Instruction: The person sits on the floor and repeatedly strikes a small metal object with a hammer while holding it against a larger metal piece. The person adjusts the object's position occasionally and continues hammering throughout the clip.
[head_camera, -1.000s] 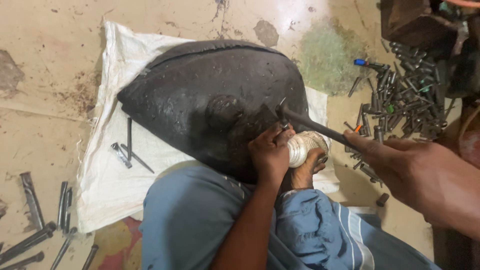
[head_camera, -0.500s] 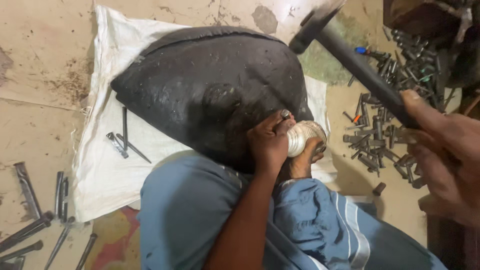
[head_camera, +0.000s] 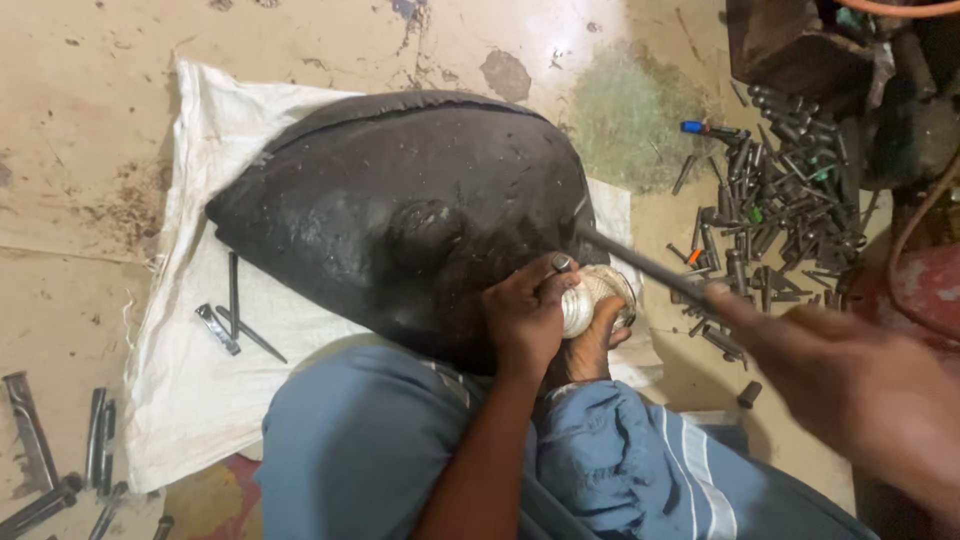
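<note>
Right hand (head_camera: 850, 385), clenched on the hammer (head_camera: 640, 265), has swung it down from overhead onto the punch (head_camera: 562, 264).

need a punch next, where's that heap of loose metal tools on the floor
In the head view the heap of dark metal punches lies on the floor at upper right, right of the black metal shell and just beyond the hammer handle.

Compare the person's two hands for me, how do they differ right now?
The left hand is sharp and rests against the black dome-shaped metal piece, pinching a small punch; the right hand is motion-blurred and off the piece. The left grips something short, the right a long hammer handle. Both are bare.
</note>
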